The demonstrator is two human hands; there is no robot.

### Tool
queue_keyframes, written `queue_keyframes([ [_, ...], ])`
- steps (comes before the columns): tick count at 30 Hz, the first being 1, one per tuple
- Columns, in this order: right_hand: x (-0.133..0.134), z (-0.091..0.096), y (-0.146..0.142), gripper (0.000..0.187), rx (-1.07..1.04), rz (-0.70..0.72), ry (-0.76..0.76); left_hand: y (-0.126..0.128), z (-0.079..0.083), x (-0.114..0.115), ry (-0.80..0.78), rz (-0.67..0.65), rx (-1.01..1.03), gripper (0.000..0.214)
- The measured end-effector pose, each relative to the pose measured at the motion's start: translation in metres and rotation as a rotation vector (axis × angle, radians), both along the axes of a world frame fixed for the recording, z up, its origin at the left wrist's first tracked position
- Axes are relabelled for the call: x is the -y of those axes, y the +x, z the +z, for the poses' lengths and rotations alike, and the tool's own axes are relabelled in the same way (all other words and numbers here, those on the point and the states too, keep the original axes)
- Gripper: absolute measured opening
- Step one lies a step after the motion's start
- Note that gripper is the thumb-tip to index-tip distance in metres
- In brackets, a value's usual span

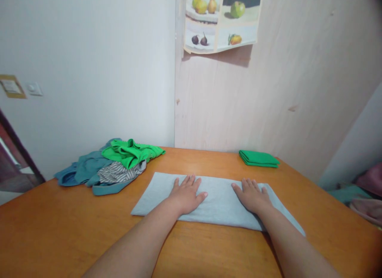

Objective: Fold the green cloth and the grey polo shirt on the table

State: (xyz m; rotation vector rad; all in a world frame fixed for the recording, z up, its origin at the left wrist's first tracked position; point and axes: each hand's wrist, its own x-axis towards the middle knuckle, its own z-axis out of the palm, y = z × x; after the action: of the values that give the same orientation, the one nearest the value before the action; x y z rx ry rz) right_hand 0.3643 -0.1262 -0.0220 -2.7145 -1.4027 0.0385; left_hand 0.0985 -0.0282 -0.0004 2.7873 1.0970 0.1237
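Note:
A light grey-blue cloth (221,206), folded into a long flat strip, lies across the middle of the table. On its left half rests my left hand (186,194), palm down with the fingers spread. My right hand (252,195) lies flat on the right half, its fingers also stretched out and apart. Both palms touch the cloth and neither hand grips it. Part of the cloth is hidden under my hands and forearms. Whether it is a garment or a plain piece of fabric I cannot tell.
A heap of crumpled clothes stands at the back left of the orange-brown table (89,230): a bright green garment (131,152), a striped one (119,172) and blue-teal ones (92,166). A folded green cloth (258,158) lies back right. Behind rises a wall with a fruit picture (222,21).

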Motion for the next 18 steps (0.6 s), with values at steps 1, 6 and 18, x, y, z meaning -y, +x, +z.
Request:
queue_keyframes([
  [1,0.0,-0.001,0.0,0.088,0.0,0.002,0.001,0.0,0.0,0.0,-0.002,0.003,0.0,0.082],
  [6,0.001,0.006,-0.006,0.085,0.016,0.023,0.045,-0.001,0.001,0.001,-0.002,0.002,0.006,0.082],
  [18,0.001,0.016,-0.054,0.085,-0.078,0.355,-0.015,0.0,0.002,0.001,-0.004,0.008,0.0,0.082],
])
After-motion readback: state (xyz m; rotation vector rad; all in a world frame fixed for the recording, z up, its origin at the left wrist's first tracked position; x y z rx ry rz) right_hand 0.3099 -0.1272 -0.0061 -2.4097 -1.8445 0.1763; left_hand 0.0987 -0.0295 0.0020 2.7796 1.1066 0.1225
